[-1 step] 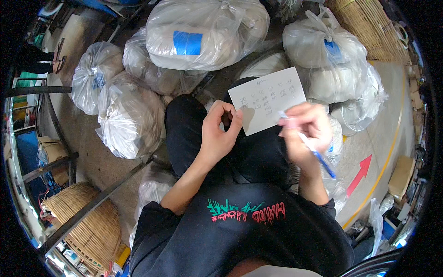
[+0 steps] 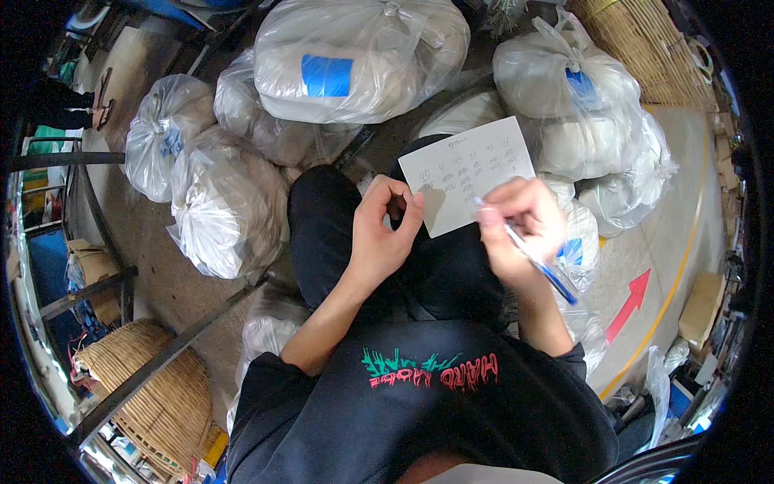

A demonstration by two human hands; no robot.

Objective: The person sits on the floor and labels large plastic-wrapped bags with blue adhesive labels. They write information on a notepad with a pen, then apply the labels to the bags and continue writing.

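A white sheet of paper (image 2: 443,161) with rows of handwriting rests tilted over my dark-trousered lap. My left hand (image 2: 385,226) pinches its left edge, thumb on top and the other fingers curled partly out of sight. In my right hand (image 2: 524,230), slightly smeared by motion, is a blue and white pen (image 2: 556,281). The pen's front end is at the lower right part of the sheet, and its blue back end points toward my right forearm. Whether the tip touches the paper I cannot tell.
Knotted clear plastic bags with pale contents surround me: a large bag (image 2: 363,60) ahead, another bag (image 2: 230,214) at left, a stacked bag (image 2: 588,145) at right. A wicker basket (image 2: 153,387) stands behind a dark metal bar (image 2: 169,351). A red arrow (image 2: 629,305) marks the floor.
My right hand with the pen has shifted a little to the left across the paper. My left hand and the sheet look the same.
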